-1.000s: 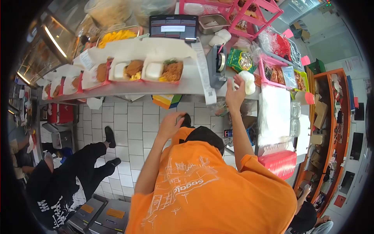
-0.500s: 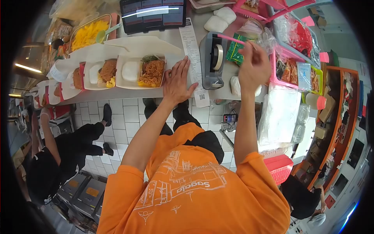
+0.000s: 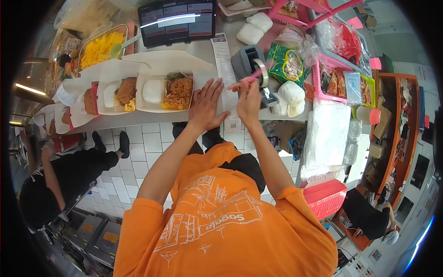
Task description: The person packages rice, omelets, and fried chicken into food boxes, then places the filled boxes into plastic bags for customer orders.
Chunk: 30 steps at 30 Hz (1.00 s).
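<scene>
One pink strip (image 3: pixel 256 74) seemingly slants forward-right from the right hand (image 3: pixel 249 99).

The right hand (image 3: pixel 249 100) hides part of the tape dispenser (image 3: pixel 242 62) and of the slim pink item (image 3: pixel 253 76) at its fingers, too blurred to name. It and the thumb of the left hand (image 3: pixel 206 105) cover bits of the receipt (image 3: pixel 221 53), its print unreadably small. Glare masks a band of the tablet (image 3: pixel 177 28); the top edge crops the pink rack (image 3: pixel 334 12).
</scene>
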Available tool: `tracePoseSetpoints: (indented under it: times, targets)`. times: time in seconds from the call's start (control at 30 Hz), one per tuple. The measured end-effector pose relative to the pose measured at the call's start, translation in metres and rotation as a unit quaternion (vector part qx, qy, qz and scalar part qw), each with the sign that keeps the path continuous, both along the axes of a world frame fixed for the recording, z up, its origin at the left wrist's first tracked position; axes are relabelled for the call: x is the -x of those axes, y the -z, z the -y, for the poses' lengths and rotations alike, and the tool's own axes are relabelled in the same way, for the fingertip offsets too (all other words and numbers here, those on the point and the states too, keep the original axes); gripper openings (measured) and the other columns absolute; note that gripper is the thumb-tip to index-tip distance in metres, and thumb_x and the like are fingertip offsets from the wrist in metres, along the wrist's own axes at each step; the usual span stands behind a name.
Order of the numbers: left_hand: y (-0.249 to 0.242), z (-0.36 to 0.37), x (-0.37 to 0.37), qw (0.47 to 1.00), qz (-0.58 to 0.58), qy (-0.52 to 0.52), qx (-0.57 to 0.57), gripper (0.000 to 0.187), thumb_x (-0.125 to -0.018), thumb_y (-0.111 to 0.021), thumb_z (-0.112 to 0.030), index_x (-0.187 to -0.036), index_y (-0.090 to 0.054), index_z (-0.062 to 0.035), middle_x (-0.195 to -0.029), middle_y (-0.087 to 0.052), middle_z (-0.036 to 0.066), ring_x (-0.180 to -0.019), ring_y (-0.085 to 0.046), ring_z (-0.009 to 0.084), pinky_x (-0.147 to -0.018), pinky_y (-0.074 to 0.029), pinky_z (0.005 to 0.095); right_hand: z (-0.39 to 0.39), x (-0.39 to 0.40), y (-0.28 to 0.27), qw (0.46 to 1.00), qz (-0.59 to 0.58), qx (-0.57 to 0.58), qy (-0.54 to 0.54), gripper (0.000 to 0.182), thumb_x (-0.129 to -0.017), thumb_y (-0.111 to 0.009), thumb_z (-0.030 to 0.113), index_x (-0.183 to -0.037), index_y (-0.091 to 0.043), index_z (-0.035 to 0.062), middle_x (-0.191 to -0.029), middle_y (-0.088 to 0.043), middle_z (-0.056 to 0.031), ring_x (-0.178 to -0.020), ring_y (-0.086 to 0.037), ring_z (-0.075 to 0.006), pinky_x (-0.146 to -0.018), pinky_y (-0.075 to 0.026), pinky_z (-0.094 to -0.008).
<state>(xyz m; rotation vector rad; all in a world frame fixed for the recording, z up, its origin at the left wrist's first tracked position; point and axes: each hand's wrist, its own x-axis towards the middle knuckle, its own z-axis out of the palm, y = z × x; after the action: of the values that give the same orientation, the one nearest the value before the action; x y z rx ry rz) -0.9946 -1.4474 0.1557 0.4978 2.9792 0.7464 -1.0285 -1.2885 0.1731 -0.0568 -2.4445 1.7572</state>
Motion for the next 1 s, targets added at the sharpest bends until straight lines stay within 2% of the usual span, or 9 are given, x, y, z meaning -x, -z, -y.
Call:
tracePoseSetpoints:
  times: [0.03, 0.17, 0.47, 0.63, 0.77, 0.8, 0.83, 0.87, 1.0]
  targets:
    - [0.001, 0.002, 0.001, 1.0, -0.002, 0.01, -0.003, 0.08, -0.082, -0.071, -0.036, -0.15, -0.039, -0.0081, -0.161, -0.032, 0.004, -0.149, -0.028, 0.0238, -0.112, -0.029, 0.0454, -0.008, 0.004, -0.004, 0.995, 0.055, 0.085, -0.02, 0.021, -0.107, -0.049, 0.023, -0.105, -0.047, 0.0023, -0.112, -0.072, -0.0182, -0.093, -0.07, -0.0283, -0.081, -0.054, -0.0358]
    - [0.018, -0.005, 0.001, 0.997, 0.009, -0.052, -0.06, 0.074, -0.083, -0.069, -0.041, -0.146, -0.044, -0.0114, -0.16, -0.034, 0.007, -0.145, -0.033, 0.0288, -0.111, -0.029, 0.0488, -0.004, 0.009, 0.036, 0.995, -0.075, 0.0, -0.067, 0.017, -0.104, -0.057, 0.017, -0.107, -0.049, 0.002, -0.118, -0.071, -0.0175, -0.1, -0.069, -0.0291, -0.085, -0.054, -0.0365]
    - [0.003, -0.012, 0.009, 0.998, -0.006, -0.057, -0.012, 0.076, -0.084, -0.068, -0.039, -0.149, -0.042, -0.0122, -0.162, -0.032, 0.003, -0.145, -0.033, 0.0288, -0.111, -0.03, 0.0474, 0.0, 0.03, 0.04, 0.986, -0.148, -0.076, 0.013, 0.01, -0.089, -0.07, 0.002, -0.099, -0.068, 0.0016, -0.106, -0.069, -0.0154, -0.093, -0.068, -0.0309, -0.078, -0.054, -0.0356]
    - [0.027, -0.009, 0.009, 0.998, -0.032, -0.056, 0.0, 0.068, -0.087, -0.061, -0.03, -0.149, -0.044, -0.0073, -0.159, -0.038, 0.009, -0.145, -0.036, 0.0315, -0.116, -0.029, 0.0478, 0.0, 0.03, 0.059, 0.971, -0.228, -0.065, 0.027, 0.015, -0.082, -0.065, -0.001, -0.096, -0.069, 0.0005, -0.096, -0.07, -0.0154, -0.088, -0.067, -0.0336, -0.078, -0.053, -0.0408]
    - [0.026, -0.01, 0.012, 0.999, -0.031, -0.021, -0.04, 0.059, -0.093, -0.052, -0.027, -0.146, -0.045, -0.0017, -0.151, -0.046, 0.02, -0.143, -0.037, 0.0397, -0.118, -0.025, 0.0519, 0.002, 0.034, 0.117, 0.943, -0.326, -0.067, 0.021, 0.032, -0.086, -0.064, 0.011, -0.116, -0.065, -0.0001, -0.114, -0.066, -0.0197, -0.106, -0.063, -0.0395, -0.094, -0.051, -0.0433]
    - [0.029, -0.011, 0.011, 0.997, -0.072, -0.011, 0.009, 0.06, -0.096, -0.049, -0.03, -0.149, -0.042, -0.0037, -0.154, -0.043, 0.017, -0.143, -0.036, 0.0378, -0.118, -0.025, 0.0535, 0.008, 0.036, 0.124, 0.959, -0.269, 0.086, -0.007, 0.032, -0.089, -0.064, 0.014, -0.119, -0.064, -0.0001, -0.119, -0.064, -0.0207, -0.11, -0.06, -0.041, -0.099, -0.05, -0.0441]
    - [0.022, -0.015, 0.01, 0.996, -0.086, -0.006, 0.032, 0.06, -0.097, -0.048, -0.031, -0.151, -0.039, -0.0047, -0.156, -0.041, 0.015, -0.144, -0.035, 0.0368, -0.118, -0.025, 0.0538, 0.007, 0.03, 0.105, 0.967, -0.249, -0.057, 0.013, 0.028, -0.094, -0.062, 0.015, -0.118, -0.063, 0.0002, -0.119, -0.062, -0.0195, -0.113, -0.059, -0.0384, -0.099, -0.049, -0.0423]
    - [0.017, -0.014, 0.009, 0.993, -0.097, -0.012, 0.063, 0.061, -0.098, -0.046, -0.032, -0.153, -0.037, -0.0058, -0.158, -0.039, 0.012, -0.145, -0.035, 0.0358, -0.118, -0.024, 0.054, 0.004, 0.025, 0.089, 0.967, -0.24, -0.08, 0.019, 0.026, -0.095, -0.061, 0.015, -0.117, -0.062, 0.0006, -0.118, -0.061, -0.0185, -0.112, -0.059, -0.0372, -0.098, -0.049, -0.0407]
    - [0.019, -0.015, 0.004, 0.99, -0.114, 0.008, 0.082, 0.058, -0.103, -0.039, -0.034, -0.154, -0.035, -0.0053, -0.16, -0.036, 0.011, -0.146, -0.032, 0.0355, -0.118, -0.022, 0.0544, -0.01, -0.009, 0.074, 0.983, -0.174, -0.05, -0.023, 0.018, -0.097, -0.059, 0.011, -0.113, -0.06, 0.0021, -0.121, -0.056, -0.0165, -0.112, -0.059, -0.0334, -0.095, -0.05, -0.0372]
